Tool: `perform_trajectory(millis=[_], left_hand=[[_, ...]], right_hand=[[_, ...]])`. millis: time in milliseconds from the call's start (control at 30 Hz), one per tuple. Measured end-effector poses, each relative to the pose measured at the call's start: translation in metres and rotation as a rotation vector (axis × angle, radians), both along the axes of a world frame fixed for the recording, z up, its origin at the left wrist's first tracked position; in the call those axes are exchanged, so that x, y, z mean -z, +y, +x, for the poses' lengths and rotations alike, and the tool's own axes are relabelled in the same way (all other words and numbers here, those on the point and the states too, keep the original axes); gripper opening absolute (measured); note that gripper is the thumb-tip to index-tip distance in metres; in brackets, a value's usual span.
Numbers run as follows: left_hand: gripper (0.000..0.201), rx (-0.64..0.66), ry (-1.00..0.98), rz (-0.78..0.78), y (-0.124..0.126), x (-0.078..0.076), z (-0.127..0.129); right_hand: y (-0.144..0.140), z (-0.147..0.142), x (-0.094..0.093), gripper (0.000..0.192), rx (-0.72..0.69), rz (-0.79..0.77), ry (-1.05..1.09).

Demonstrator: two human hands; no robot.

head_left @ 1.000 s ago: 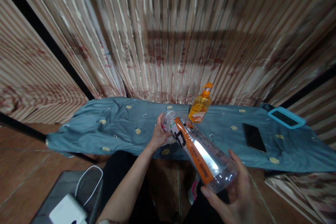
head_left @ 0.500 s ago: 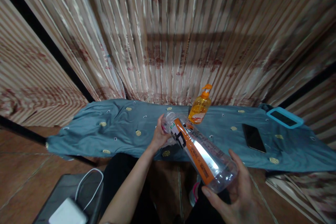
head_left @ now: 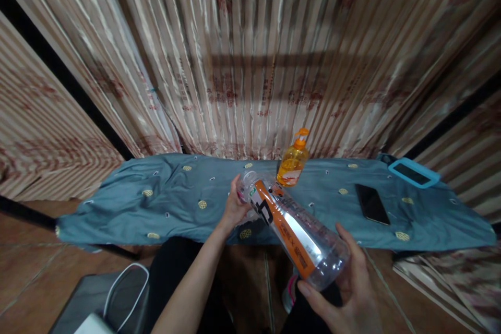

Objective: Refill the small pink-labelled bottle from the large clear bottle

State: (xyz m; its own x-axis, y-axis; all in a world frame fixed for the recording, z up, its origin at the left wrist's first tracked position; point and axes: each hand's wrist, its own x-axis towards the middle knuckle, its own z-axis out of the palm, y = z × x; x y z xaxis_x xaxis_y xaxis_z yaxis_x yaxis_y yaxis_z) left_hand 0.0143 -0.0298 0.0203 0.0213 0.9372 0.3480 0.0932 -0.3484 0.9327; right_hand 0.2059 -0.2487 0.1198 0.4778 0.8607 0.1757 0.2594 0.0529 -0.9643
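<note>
A large clear plastic bottle (head_left: 291,227) with an orange and silver label lies tilted between my hands, its neck up and to the left. My left hand (head_left: 235,206) is closed about the neck end, fingers partly hidden behind it. Something clear with a bit of pink shows by that hand; I cannot make out what it is. My right hand (head_left: 348,289) cups the bottle's base, thumb below and fingers on the far side. Just beyond the bottle stands an orange pump bottle (head_left: 293,166), upright and part full of yellow liquid.
The blue-green cloth (head_left: 188,219) covers a narrow table with pineapple prints. On its right lie a black phone (head_left: 371,203) and a light-blue framed object (head_left: 414,173). A striped curtain (head_left: 242,62) hangs behind. At lower left, a white charger (head_left: 94,325) with a cable rests on a grey surface.
The view has tilted and shifted slightly, so a dark bar now shows along the top. Both hands keep their hold on the clear bottle, which stays at about the same slant.
</note>
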Motion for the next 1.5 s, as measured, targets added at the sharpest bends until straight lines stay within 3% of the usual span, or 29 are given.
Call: perform_trajectory(millis=[567, 867, 1200, 1500], left_hand=[[0.108, -0.017, 0.011, -0.031, 0.001, -0.0006, 0.0009], [0.102, -0.011, 0.043, 0.017, -0.0024, -0.0062, 0.001], [0.108, 0.015, -0.036, -0.014, 0.0019, 0.0002, 0.0036], [0.107, 0.011, 0.006, -0.003, -0.0015, -0.0031, -0.0002]], right_hand=[[-0.0012, -0.0029, -0.0037, 0.1, 0.004, -0.047, 0.057], [-0.0019, -0.0013, -0.001, 0.1, 0.007, -0.032, 0.02], [-0.0008, 0.0009, -0.001, 0.102, 0.005, -0.02, -0.006], [0.0008, 0.0051, -0.0016, 0.1, 0.0, 0.011, -0.079]])
